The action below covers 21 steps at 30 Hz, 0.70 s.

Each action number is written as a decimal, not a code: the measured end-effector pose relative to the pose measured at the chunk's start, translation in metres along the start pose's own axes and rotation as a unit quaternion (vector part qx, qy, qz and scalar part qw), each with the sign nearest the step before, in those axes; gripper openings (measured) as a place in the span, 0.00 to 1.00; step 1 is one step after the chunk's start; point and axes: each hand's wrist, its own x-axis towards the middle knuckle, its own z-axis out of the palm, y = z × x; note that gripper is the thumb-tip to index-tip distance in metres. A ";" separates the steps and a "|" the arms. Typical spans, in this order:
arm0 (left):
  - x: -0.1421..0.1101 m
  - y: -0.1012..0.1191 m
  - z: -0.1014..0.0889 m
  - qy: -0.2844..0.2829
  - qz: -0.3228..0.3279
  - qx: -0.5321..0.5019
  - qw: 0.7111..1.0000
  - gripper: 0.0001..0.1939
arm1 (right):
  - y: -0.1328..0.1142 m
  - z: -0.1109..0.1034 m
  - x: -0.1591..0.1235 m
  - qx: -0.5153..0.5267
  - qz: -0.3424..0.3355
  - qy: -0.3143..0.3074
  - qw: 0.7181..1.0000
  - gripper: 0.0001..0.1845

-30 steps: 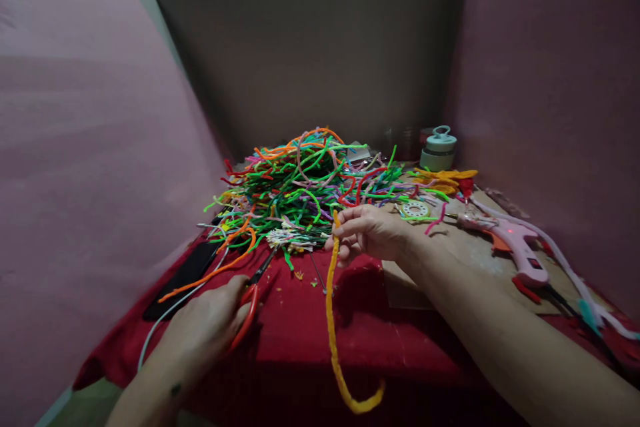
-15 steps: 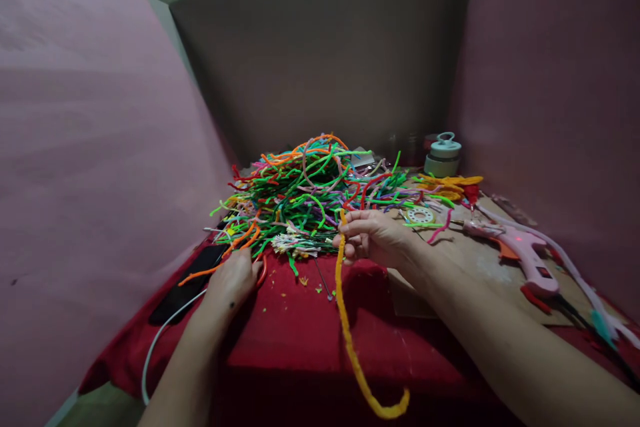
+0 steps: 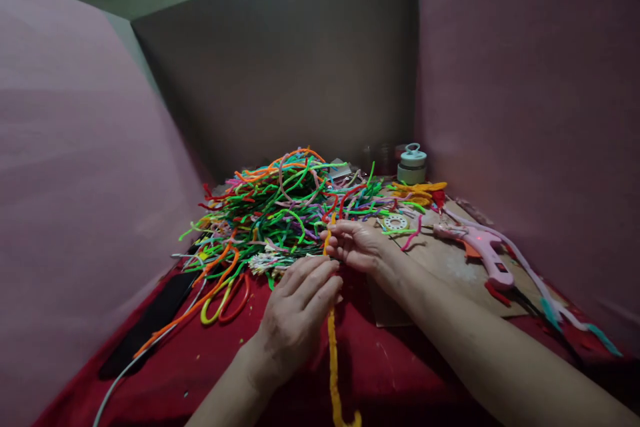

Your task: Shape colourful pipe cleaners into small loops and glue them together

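An orange-yellow pipe cleaner (image 3: 333, 353) hangs upright before me, its lower end bent into a small hook. Near its top, my right hand (image 3: 353, 245) pinches it between thumb and fingers. Just below, the fingers of my left hand (image 3: 303, 303) are closed around the same pipe cleaner, hiding a short stretch. Behind both hands rises a large tangled pile of pipe cleaners (image 3: 280, 200) in green, orange, pink, red and purple. A bundle of white-tipped stems (image 3: 265, 261) lies at its front edge.
Red and yellow loops (image 3: 225, 303), like scissor handles, lie on the red cloth (image 3: 210, 373). A black phone (image 3: 150, 327) and white cable are at left. To the right, a pink glue gun (image 3: 480, 247) rests on cardboard (image 3: 445, 273), near a white perforated disc (image 3: 395, 222) and a lidded jar (image 3: 412, 165).
My left hand has let go of the red-yellow loops and moved right onto the pipe cleaner. My right hand still pinches its top. The view has turned slightly right.
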 end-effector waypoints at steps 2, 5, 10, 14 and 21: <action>0.002 -0.002 0.000 0.030 -0.038 -0.112 0.993 0.13 | -0.001 0.001 0.000 0.033 -0.018 0.030 0.999 0.06; 0.003 -0.005 0.001 0.070 -0.198 -0.304 0.929 0.11 | -0.004 0.003 0.000 0.089 -0.060 0.020 0.994 0.07; 0.015 -0.018 0.004 0.255 -0.360 -0.593 0.674 0.10 | -0.011 0.002 -0.002 0.180 -0.084 -0.081 0.977 0.12; 0.029 -0.038 0.000 0.354 -0.413 -0.656 0.523 0.12 | -0.016 -0.003 0.001 0.198 -0.108 -0.089 0.970 0.15; 0.043 -0.066 -0.019 0.389 -0.385 -0.663 0.510 0.13 | -0.020 -0.003 -0.002 0.194 -0.113 -0.053 0.973 0.14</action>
